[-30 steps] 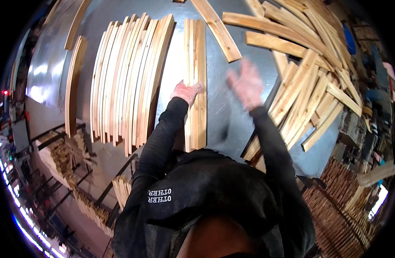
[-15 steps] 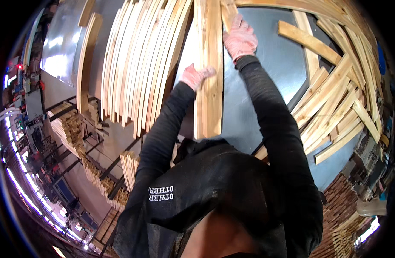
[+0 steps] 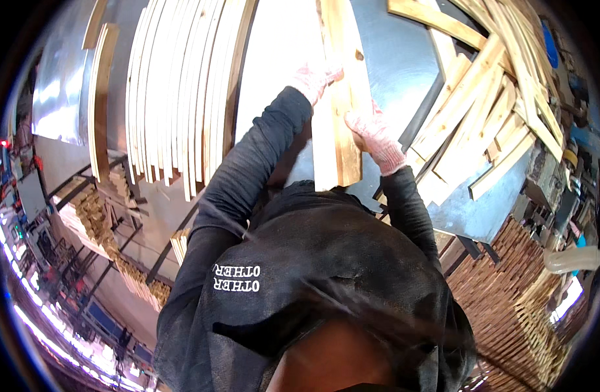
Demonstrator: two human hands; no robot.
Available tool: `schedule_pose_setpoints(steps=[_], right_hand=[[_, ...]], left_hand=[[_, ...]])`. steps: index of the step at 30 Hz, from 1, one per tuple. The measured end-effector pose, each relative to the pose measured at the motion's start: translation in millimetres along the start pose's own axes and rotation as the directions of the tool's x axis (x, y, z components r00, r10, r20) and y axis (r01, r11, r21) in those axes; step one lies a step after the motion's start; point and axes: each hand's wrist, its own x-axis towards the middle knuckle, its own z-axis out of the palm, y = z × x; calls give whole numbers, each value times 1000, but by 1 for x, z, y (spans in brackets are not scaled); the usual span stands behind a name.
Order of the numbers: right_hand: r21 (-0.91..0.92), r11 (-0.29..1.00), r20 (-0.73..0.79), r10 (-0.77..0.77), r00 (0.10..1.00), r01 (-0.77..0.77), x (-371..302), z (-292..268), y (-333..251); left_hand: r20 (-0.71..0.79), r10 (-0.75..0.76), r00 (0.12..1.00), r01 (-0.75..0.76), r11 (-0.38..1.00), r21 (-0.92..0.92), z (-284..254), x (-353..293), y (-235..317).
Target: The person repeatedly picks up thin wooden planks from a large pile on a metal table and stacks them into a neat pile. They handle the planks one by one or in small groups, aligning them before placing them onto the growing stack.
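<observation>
In front of me two long wooden boards lie side by side, pointing away, their near ends close to my body. My left hand, in a pinkish work glove, grips their left side with the thumb across the top. Nearer to me, my right hand, gloved alike, wraps the right edge with its thumb on the upper face. The fingers under the wood are hidden. The right-hand board shows a dark knot. Left of my hands stands a row of narrow wooden strips packed close together.
A loose, crisscrossed heap of boards covers the right of the metal table. One separate board lies at far left. Below left, stacked wood sits on a dark frame; more stacked wood stands lower right.
My right hand has come back toward my body, from the far piece to the boards' right edge. My left hand has moved slightly away and right. The whole view has shifted.
</observation>
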Motion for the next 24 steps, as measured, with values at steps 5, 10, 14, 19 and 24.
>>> schedule_pose_setpoints(steps=[5,10,14,19,24], right_hand=[[-628,774,-258,-111,960,-79,-36,-54,-7],[-921,323,44,-466,883,217,-54,-10,17],[-785,531,126,-367,922,319,-49,52,12],[-933,358,-121,-201,972,-42,-40,39,24],[-919,388,-52,-285,957,66,-39,35,63]], left_hand=[[-48,21,999,-19,998,56,-21,-7,7],[-340,72,938,-12,985,175,-10,-27,28],[-188,152,970,-56,898,436,-23,-31,23],[-323,158,933,6,892,453,-34,-58,47],[-293,31,956,-53,996,-67,-67,-64,73]])
